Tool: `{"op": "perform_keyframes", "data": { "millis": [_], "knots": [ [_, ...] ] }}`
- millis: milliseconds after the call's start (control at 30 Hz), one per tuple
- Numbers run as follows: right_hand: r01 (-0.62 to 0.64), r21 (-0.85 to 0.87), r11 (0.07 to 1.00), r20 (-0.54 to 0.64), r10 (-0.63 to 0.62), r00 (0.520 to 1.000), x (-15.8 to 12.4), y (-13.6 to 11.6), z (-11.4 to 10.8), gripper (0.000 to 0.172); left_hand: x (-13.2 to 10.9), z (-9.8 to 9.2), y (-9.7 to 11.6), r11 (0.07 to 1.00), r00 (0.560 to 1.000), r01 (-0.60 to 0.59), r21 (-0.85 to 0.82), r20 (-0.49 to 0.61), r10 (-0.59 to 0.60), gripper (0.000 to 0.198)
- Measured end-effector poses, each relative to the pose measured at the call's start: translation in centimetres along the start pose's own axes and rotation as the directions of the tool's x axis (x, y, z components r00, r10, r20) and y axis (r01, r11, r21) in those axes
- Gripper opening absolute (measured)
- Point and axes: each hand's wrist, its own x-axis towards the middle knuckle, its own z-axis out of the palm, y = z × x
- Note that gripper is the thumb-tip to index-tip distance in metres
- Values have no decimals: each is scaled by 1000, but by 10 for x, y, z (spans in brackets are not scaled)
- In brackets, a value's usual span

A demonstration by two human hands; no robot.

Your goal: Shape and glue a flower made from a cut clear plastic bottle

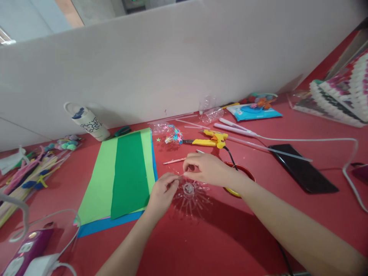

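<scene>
A clear plastic bottle top (pixel 189 189), cut into thin strips that splay out like a flower, sits on the red table just below my hands. My left hand (pixel 165 191) is closed in a pinch at the far left side of the strips. Fingertips of my right hand (pixel 205 168) meet it from the right, also pinched. Between them seems to be one of the clear strips, hard to make out. Scissors (pixel 234 191) with red and yellow handles lie partly under my right forearm. A pencil (pixel 174 161) rests just beyond my fingers.
Green paper sheets (pixel 129 176) lie at left, a tumbler (pixel 92 124) behind them. Beyond my hands are a yellow glue gun (pixel 217 138), a yellow-handled cutter (pixel 204 142) and a star-filled clear bottle piece (pixel 174 134). A black phone (pixel 301 168) and pink straightener (pixel 235 128) are at right.
</scene>
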Motion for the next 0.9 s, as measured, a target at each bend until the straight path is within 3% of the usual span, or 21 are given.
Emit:
{"op": "perform_keyframes", "data": {
  "millis": [167, 433, 700, 900],
  "knots": [
    [217, -154, 964, 33, -214, 976, -9, -13, -8, 16, 1, 0, 4, 1000, 999, -3, 13, 41, 3, 22],
    [379, -279, 883, 64, -376, 924, -12, -38, -14, 18, -1, 1, 3, 1000, 999, -16, -11, 38, 16, 24],
    [306, -300, 903, 114, -285, 952, 18, -16, -5, 19, 0, 1, 5, 1000, 998, 19, 25, 58, -20, 26],
    [184, -324, 928, 65, -172, 983, 2, 4, 11, 22, -3, 1, 1, 993, 996, 89, -73, 26, -88, 25]
  ]
}}
